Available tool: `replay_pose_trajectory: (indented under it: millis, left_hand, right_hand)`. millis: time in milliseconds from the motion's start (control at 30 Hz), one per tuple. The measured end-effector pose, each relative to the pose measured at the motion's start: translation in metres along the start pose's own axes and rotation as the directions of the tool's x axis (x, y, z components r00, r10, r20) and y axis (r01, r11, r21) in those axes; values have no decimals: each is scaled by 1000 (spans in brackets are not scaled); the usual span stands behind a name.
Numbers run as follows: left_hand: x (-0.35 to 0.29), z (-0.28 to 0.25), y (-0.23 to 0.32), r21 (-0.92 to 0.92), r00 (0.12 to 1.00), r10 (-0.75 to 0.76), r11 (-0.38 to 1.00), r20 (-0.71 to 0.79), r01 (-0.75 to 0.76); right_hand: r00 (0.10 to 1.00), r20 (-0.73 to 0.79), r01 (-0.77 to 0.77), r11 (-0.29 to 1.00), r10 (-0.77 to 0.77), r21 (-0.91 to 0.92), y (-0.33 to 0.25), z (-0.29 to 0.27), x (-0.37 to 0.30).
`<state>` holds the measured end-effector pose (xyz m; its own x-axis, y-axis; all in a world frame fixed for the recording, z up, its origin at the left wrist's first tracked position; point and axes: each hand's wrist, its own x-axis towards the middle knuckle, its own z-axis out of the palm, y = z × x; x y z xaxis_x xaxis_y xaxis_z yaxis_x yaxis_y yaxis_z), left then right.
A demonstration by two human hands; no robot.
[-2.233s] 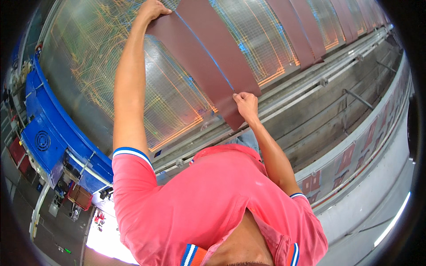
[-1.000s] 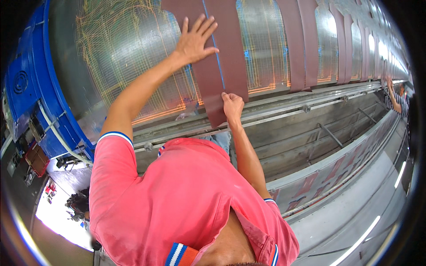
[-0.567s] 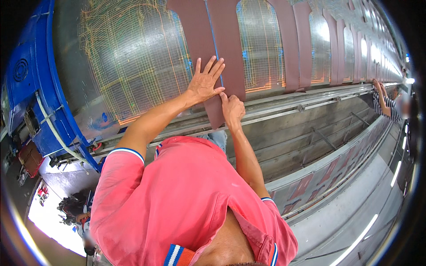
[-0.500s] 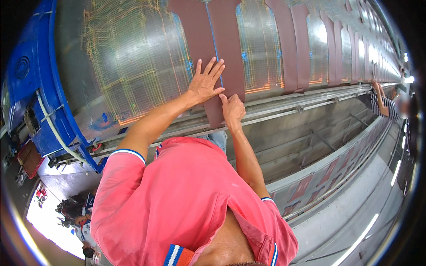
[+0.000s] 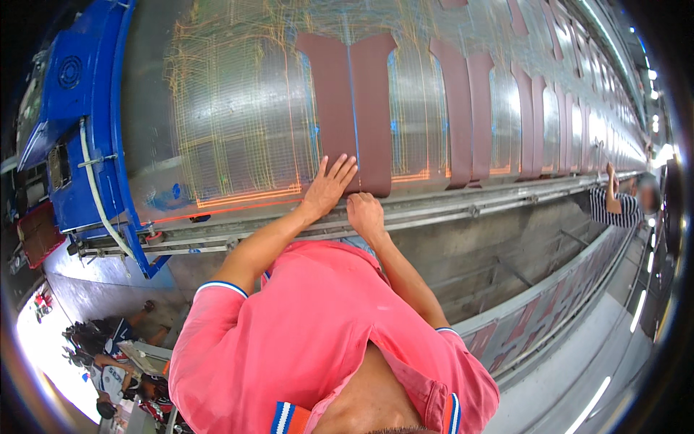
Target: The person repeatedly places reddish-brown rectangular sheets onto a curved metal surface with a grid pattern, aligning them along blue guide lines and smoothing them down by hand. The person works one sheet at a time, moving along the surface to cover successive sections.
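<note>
In front of me, a brown fabric panel lies on the long shiny table. A blue line runs down its middle, splitting it into two strips with flared far ends. My left hand is spread with its fingers on the near end of the left strip. Close beside it, my right hand is closed at the panel's near edge, with the knuckles up. Its fingertips are hidden, and the fabric's end seems to be in them.
More brown panels lie in a row to the right. A metal rail follows the table's near edge. A blue machine frame stands at the left. Far right, a person in a striped shirt reaches onto the table. Several people are at lower left.
My view has shifted, so the table sits lower and more of the panel's far end shows. Both hands have moved toward the panel's near end, and my right hand is now more tightly curled.
</note>
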<state>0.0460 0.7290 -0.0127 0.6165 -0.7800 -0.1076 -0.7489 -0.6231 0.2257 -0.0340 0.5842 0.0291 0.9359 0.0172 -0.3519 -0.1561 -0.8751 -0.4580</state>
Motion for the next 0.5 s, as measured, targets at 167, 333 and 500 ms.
replay_pose_trajectory:
  millis: [167,333,500]
  left_hand:
    - [2,-28,4,-61,987,-25,998,162,35]
    - [2,-36,-2,-285,989,-31,956,147,73]
    - [4,-39,-2,-351,983,-43,931,178,104]
  right_hand:
    - [948,-222,197,970,-226,-146,36,-36,6]
    - [909,-83,376,889,-409,-262,65,-45,71]
    - [792,-80,567,778,-605,-272,55,-68,204]
